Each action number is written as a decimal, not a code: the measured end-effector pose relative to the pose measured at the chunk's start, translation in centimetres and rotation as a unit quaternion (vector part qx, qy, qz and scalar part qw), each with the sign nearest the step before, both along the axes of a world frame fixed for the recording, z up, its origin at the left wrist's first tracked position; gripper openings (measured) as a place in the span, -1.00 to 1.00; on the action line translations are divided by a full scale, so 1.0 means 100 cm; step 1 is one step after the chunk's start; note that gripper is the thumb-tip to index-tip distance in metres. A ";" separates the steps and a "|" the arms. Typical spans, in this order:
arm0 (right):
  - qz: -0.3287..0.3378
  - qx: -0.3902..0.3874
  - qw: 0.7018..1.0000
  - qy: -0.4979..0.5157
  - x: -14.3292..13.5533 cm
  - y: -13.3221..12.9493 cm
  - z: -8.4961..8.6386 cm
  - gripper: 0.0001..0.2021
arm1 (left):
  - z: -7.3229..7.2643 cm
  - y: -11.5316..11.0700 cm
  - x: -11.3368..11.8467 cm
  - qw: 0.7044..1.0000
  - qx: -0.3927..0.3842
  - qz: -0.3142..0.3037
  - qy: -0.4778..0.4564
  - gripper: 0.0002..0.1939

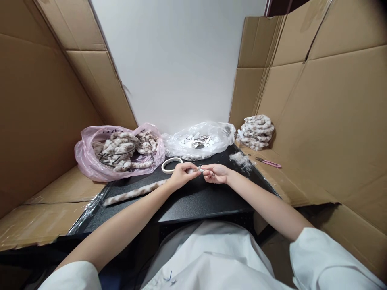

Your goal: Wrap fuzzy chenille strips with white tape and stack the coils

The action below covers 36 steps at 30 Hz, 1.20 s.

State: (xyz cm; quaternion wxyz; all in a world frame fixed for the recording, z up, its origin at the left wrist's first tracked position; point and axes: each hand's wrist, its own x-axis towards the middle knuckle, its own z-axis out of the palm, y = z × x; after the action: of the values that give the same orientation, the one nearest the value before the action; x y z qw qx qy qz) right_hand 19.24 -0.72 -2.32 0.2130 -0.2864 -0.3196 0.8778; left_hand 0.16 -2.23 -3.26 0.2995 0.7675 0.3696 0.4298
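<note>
A long furry strip (133, 194), white with brown patches, lies across the black table toward the left and runs behind my left wrist. My left hand (184, 175) is closed in a pinch on the strip's end. Close beside it, my right hand (215, 173) pinches at the tip of that same end, where a small pale piece shows between the fingers. What exactly the right fingertips hold is too small to tell. Just behind my left hand lies a roll of cream tape (163, 166).
A pink bag (87, 165) of furry strips stands at the left, a clear bag (178, 147) of small metal and white pieces at the back. Right of them are bundled furry strips (256, 132), loose fluff (242, 160) and pink snips (272, 163). Cardboard walls (338, 121) flank both sides.
</note>
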 end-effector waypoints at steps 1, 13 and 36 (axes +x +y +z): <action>0.009 0.003 1.000 0.000 0.000 0.000 0.000 -0.81 | 0.000 -0.001 0.001 1.000 -0.003 0.000 -0.008 -0.71; -0.231 0.654 0.667 -0.271 -0.002 -0.015 0.000 -0.89 | -0.003 0.004 0.004 0.973 -0.183 0.013 -0.137 -0.66; -0.124 0.311 0.933 -0.132 -0.001 -0.010 -0.001 -0.70 | 0.005 -0.001 -0.002 0.999 -0.018 -0.030 -0.016 -0.71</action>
State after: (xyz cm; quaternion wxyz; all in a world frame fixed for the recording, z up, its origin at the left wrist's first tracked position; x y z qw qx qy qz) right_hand 19.09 -1.67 -2.45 0.3547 -0.3563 -0.5637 0.6554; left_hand -0.08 -2.37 -2.77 0.3313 0.7657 0.3494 0.4265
